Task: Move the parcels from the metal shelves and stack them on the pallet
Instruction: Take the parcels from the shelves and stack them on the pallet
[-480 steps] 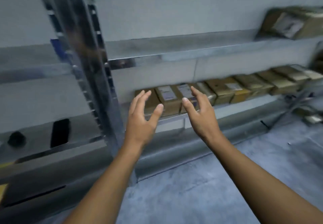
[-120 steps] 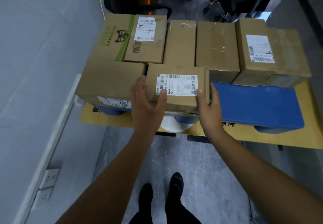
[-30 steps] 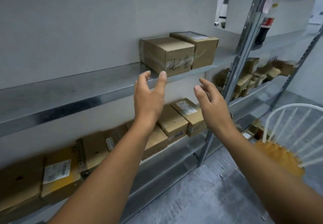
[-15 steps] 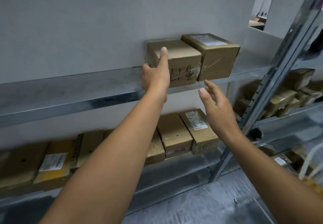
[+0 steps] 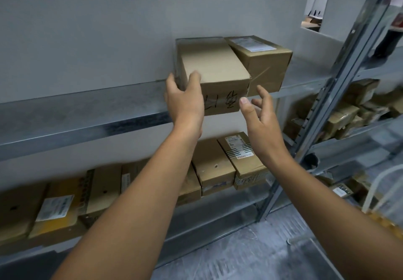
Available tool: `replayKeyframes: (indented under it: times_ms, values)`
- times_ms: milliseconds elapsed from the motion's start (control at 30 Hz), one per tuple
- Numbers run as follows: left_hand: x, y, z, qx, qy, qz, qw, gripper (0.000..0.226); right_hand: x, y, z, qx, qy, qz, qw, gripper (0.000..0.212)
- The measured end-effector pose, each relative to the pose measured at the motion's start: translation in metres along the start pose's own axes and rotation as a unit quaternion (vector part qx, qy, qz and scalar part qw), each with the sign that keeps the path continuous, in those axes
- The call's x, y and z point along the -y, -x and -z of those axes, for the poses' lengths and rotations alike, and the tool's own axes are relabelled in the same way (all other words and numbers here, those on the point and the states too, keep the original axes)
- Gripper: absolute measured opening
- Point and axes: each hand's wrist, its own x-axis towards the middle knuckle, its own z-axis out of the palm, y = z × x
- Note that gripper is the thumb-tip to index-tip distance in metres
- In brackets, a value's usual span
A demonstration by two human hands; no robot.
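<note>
- On the upper metal shelf, the left hand grips the front left corner of a plain parcel; its front hangs over the shelf edge.
- The right hand is open, just beside the parcel, not touching.
- Risk: held by one corner only, the parcel may tip or drag its neighbour parcel.
- The lower shelf holds a row of parcels.

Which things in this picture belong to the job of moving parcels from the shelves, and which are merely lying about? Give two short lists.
Belonging to the job:
handwritten box, held by the left hand
right hand, open beside it
labelled box next to it
upper shelf
boxes on the lower shelf

Just lying about:
dark bottle
white wire chair
</note>
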Motion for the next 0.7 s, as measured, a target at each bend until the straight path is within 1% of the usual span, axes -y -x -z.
replayKeyframes:
  times_ms: [100, 167, 400, 433, 533, 700]
  values:
    - [0.012, 0.027, 0.017, -0.007, -0.019, -0.049, 0.999, 0.074, 0.003, 0.008, 0.003, 0.018, -0.011, -0.002, 1.0, 0.093]
    - [0.021, 0.045, 0.028, -0.009, -0.027, -0.071, 0.997, 0.07, 0.005, 0.013, 0.007, 0.033, -0.021, -0.006, 0.999, 0.093]
    - [0.057, 0.115, 0.055, -0.012, -0.02, -0.121, 0.992, 0.056, 0.004, 0.05, 0.021, 0.096, -0.073, 0.017, 0.993, 0.077]
    - [0.061, 0.125, 0.059, -0.009, -0.017, -0.122, 0.992, 0.058, 0.002, 0.056, 0.024, 0.096, -0.08, 0.022, 0.992, 0.077]
    - [0.076, 0.152, 0.073, -0.01, -0.013, -0.114, 0.993, 0.075, -0.005, 0.075, 0.027, 0.108, -0.094, 0.027, 0.989, 0.07]
    - [0.088, 0.179, 0.109, -0.035, 0.0, -0.097, 0.995, 0.078, -0.012, 0.106, 0.012, 0.144, -0.118, 0.029, 0.982, 0.063]
